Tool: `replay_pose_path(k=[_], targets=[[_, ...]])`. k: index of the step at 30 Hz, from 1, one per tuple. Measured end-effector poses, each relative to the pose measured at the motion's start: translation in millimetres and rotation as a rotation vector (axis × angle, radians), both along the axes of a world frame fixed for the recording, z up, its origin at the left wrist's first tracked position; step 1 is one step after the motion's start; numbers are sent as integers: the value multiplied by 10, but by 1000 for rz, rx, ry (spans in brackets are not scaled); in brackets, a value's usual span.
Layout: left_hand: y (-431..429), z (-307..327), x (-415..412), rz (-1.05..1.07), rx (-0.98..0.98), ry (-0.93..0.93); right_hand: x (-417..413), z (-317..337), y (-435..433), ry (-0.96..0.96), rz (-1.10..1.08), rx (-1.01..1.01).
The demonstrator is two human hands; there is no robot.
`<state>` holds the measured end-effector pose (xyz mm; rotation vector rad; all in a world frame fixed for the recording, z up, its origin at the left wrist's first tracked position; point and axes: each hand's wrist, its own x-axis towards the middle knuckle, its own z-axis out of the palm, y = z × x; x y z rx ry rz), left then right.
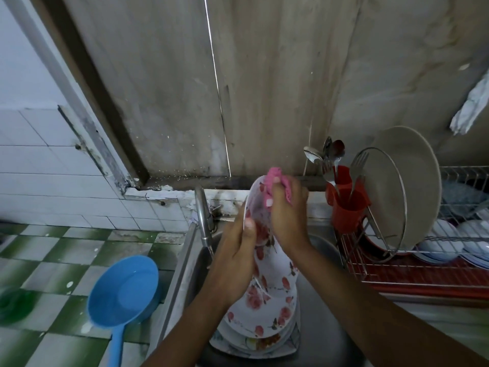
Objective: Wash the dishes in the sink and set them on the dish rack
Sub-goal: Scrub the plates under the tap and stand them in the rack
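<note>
My left hand grips a white plate with red flowers by its left rim and holds it tilted on edge over the steel sink. My right hand clutches a pink cloth and presses it against the plate's upper face. Below the hands, a stack of flowered plates lies in the sink, on top of a square plate. The wire dish rack stands to the right of the sink.
The tap rises at the sink's back left. A blue ladle lies on the green-checked counter at left. The rack holds a large beige plate, a glass lid, stacked white bowls and a red cutlery holder.
</note>
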<state>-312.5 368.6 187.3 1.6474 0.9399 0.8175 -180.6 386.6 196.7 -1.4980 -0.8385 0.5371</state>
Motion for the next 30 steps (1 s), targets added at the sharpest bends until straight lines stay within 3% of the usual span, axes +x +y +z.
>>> replay_pose_path(k=[4, 8, 10, 12, 15, 18, 21, 24, 27, 30], targets=[[203, 40, 39, 87, -26, -75, -289, -46, -274, 90, 366, 74], [266, 100, -28, 185, -113, -178, -28, -549, -544, -425, 411, -85], [199, 86, -41, 165, -144, -146, 145, -684, -495, -523, 316, -240], [105, 89, -12, 127, -150, -121, 236, -635, -355, -478, 125, -288], [8, 168, 88, 62, -57, -62, 150, -360, -111, -275, -53, -164], [58, 249, 85, 103, 6, -29, -163, -181, -169, -223, 79, 73], [97, 186, 42, 122, 25, -56, -102, -293, -152, -401, 130, 38], [29, 47, 71, 106, 25, -44, 27, -175, 23, -159, -13, -45], [71, 83, 169, 188, 47, -83, -250, -43, -115, -53, 133, 42], [130, 199, 163, 305, 62, -171, -347, -244, -436, -282, 188, 39]])
